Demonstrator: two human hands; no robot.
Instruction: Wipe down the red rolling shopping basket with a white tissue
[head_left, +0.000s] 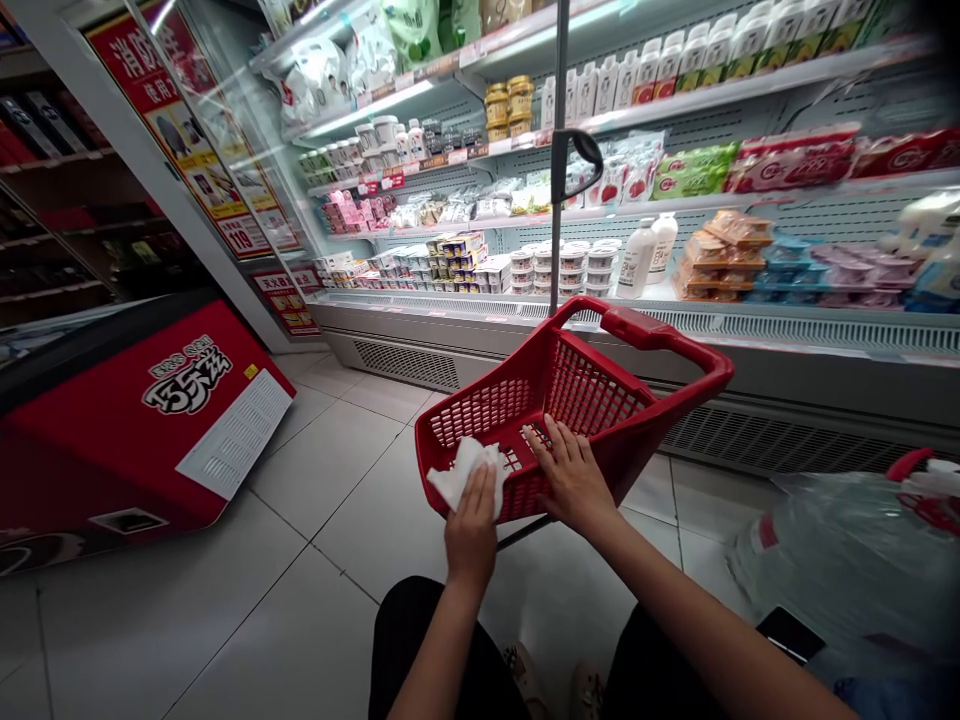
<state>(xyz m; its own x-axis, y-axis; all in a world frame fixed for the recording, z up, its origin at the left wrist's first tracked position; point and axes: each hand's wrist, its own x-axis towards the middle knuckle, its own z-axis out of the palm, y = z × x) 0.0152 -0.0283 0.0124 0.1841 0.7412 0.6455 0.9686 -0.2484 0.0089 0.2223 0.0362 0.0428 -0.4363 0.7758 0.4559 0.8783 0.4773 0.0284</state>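
A red plastic shopping basket (480,397) with a looped handle (634,330) stands in front of me, tilted in my view. My left hand (471,525) presses a crumpled white cloth (463,468) against the basket's near rim at the left; whether it is fabric or paper I cannot tell. Further right, my right hand (574,475) lies over the same rim, fingers stretched out and reaching inside, with nothing in them. Through the basket's grid bottom and sides, small square holes show. What lies under my left palm is hidden.
An open refrigerated display (480,330) with stacked dairy packs runs behind the basket, with a dark door handle (581,165) before it. A red chest freezer (225,440) stands left. Right of me are a clear plastic bag (817,550) and a dark phone-like object (791,635).
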